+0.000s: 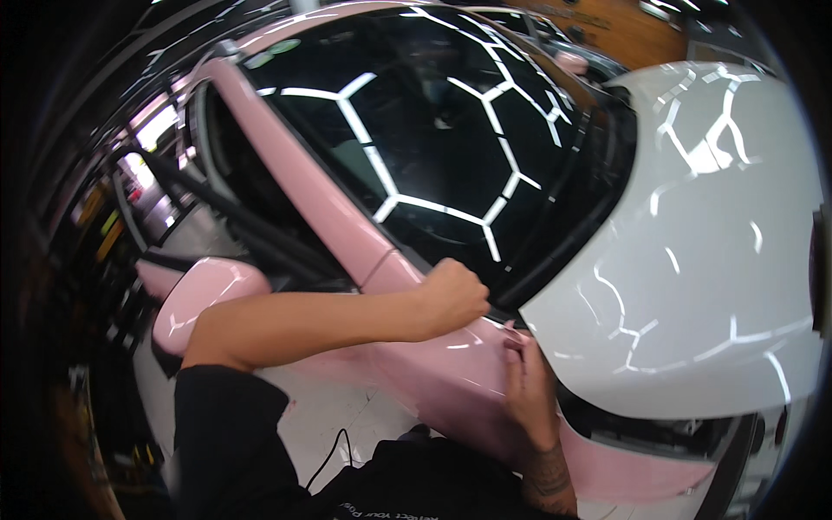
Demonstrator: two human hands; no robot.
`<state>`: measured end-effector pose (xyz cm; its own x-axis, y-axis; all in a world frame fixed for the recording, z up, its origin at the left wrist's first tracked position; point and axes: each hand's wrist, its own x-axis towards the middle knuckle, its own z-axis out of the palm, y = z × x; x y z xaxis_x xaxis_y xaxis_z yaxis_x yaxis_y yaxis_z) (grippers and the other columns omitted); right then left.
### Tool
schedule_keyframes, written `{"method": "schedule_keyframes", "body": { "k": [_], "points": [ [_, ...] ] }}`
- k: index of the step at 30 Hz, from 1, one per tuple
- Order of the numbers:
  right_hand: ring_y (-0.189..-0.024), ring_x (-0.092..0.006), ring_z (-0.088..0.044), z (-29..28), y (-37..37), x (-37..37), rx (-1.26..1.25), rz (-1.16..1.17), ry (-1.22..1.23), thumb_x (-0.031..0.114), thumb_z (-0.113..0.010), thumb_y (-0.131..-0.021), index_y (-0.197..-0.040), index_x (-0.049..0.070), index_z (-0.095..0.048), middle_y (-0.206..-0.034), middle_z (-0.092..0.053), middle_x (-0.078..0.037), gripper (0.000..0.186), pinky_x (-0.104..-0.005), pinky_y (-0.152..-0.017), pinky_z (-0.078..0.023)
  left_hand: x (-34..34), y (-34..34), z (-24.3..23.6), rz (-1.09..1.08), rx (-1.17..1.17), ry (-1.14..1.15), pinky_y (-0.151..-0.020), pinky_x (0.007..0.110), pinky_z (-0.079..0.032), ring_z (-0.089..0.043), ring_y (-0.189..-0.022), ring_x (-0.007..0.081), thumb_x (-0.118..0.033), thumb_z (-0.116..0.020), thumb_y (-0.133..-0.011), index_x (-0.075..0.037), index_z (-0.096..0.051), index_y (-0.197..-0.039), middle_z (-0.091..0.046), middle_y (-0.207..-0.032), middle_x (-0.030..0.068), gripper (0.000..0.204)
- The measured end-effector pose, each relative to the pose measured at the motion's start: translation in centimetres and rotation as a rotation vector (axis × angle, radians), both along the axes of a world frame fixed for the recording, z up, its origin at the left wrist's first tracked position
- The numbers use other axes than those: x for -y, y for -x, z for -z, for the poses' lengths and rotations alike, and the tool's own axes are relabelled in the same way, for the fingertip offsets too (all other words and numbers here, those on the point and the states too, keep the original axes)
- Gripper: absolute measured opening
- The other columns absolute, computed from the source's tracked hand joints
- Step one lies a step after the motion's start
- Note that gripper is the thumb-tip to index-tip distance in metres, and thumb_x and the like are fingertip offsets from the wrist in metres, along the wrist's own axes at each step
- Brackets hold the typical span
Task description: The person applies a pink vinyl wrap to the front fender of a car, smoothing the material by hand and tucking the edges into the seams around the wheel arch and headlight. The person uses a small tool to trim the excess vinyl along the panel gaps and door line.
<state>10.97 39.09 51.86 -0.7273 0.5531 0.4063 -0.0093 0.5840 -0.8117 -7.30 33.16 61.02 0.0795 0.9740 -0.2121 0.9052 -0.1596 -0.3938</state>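
Observation:
My left arm reaches across the pink front fender of a car. Closed in a fist, my left hand is above the corner between the windshield and the fender; anything inside it is hidden. To its right, my right hand lies along the fender's inner edge, fingers pointing up. Its fingertips pinch a small raised flap of pink film beside the light grey hood. The windshield pillar is the same glossy pink.
A pink side mirror sticks out at the left, close to my left elbow, by an open car door. A dark cable lies on the pale floor. Another car stands behind.

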Motion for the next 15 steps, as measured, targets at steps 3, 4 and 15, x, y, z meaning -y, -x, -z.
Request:
{"method": "schedule_keyframes", "body": {
  "k": [3,4,15],
  "points": [
    [-0.095,-0.0231,-0.06,0.3,-0.3,0.0,0.023,-0.007,0.057,0.01,-0.046,-0.098,-0.116,-0.003,-0.055,-0.103,-0.062,-0.014,0.024,-0.032,-0.087,-0.046,-0.2,0.7,1.5,-0.013,-0.014,0.004,-0.057,0.033,-0.051,-0.069,-0.072,0.0242,-0.014,-0.064,-0.076,-0.009,-0.071,-0.069,-0.068,-0.071,0.0074,0.011],
    [-0.095,-0.0215,-0.06,0.6,-0.5,-0.2,0.031,0.004,0.049,0.011,-0.045,-0.099,-0.116,-0.003,-0.055,-0.103,-0.062,-0.013,0.025,-0.0314,-0.088,-0.046,-0.5,0.8,1.7,-0.004,-0.009,0.023,-0.057,0.033,-0.051,-0.069,-0.072,0.0246,-0.014,-0.064,-0.076,-0.009,-0.071,-0.069,-0.068,-0.072,0.0073,0.011],
    [-0.099,-0.0172,-0.058,1.2,-0.6,-0.3,-0.01,-0.074,0.28,0.015,-0.047,-0.099,-0.121,-0.002,-0.053,-0.104,-0.06,-0.01,0.028,-0.0292,-0.093,-0.043,-1.1,3.0,1.5,-0.124,0.128,-0.015,-0.066,0.042,-0.055,-0.069,-0.077,0.0314,-0.011,-0.063,-0.074,-0.003,-0.07,-0.077,-0.068,-0.079,0.0152,0.011]
  ]
}}
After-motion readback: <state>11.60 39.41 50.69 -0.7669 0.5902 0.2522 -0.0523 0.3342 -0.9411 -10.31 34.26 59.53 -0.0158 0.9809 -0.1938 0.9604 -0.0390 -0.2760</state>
